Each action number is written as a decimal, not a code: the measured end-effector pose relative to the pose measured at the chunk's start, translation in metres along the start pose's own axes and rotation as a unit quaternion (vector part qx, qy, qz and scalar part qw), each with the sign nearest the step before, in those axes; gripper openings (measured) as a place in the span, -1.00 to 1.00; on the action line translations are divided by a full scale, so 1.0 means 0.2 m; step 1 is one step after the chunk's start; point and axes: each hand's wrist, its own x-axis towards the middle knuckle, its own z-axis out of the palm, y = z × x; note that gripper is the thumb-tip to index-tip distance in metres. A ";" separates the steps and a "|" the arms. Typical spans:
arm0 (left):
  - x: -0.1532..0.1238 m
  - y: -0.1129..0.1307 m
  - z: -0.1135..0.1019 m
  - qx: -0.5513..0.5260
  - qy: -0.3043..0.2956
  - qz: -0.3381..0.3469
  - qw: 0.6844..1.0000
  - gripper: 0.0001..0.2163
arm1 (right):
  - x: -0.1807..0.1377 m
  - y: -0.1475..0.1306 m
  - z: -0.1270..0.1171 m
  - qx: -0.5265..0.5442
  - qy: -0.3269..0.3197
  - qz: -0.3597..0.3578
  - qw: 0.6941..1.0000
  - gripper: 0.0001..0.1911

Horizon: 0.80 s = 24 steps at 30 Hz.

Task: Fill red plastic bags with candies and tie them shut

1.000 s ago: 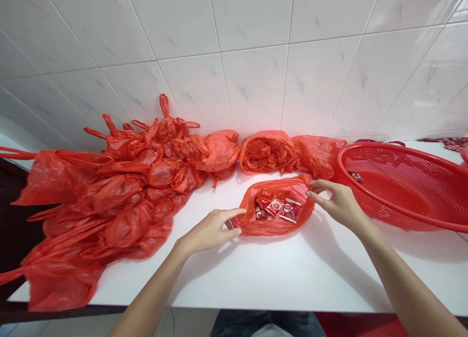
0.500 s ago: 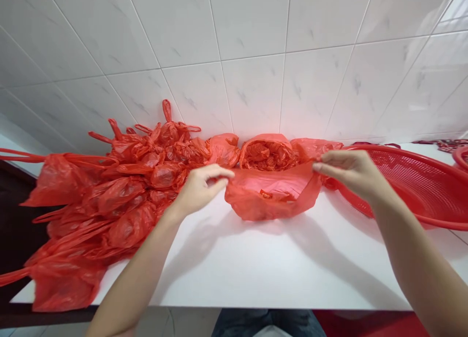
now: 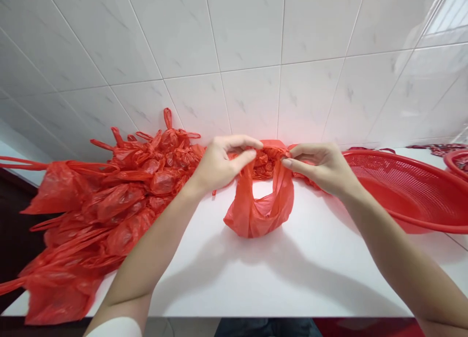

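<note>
A small red plastic bag (image 3: 258, 213) hangs just above the white table (image 3: 256, 278), its bottom resting near the surface. My left hand (image 3: 219, 164) pinches the bag's left handle. My right hand (image 3: 321, 166) pinches the right handle, close to the left one. Both handles are drawn up and nearly meet above the bag. The packets inside the bag are hidden by the plastic.
A big heap of tied red bags (image 3: 109, 200) covers the table's left side up to the tiled wall (image 3: 234, 45). An open roll of red bags (image 3: 268, 159) lies behind my hands. A red mesh basket (image 3: 405, 191) stands at the right.
The bag lay open showing packets; my hands took its two handles, lifted them and brought them together, so the bag now hangs closed between my hands.
</note>
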 end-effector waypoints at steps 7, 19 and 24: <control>0.00 0.04 0.11 -0.002 -0.077 -0.002 0.997 -0.80 | 0.00 0.01 0.09 -0.034 -0.013 -0.094 0.995 -0.86; 0.04 0.01 0.06 -0.117 0.016 -0.025 0.993 -0.75 | 0.00 0.33 0.13 0.226 -0.180 0.050 0.956 -0.62; 0.06 -0.04 0.00 -0.112 0.041 -0.047 0.992 -0.75 | 0.00 0.35 0.17 0.330 -0.030 0.112 0.937 -0.67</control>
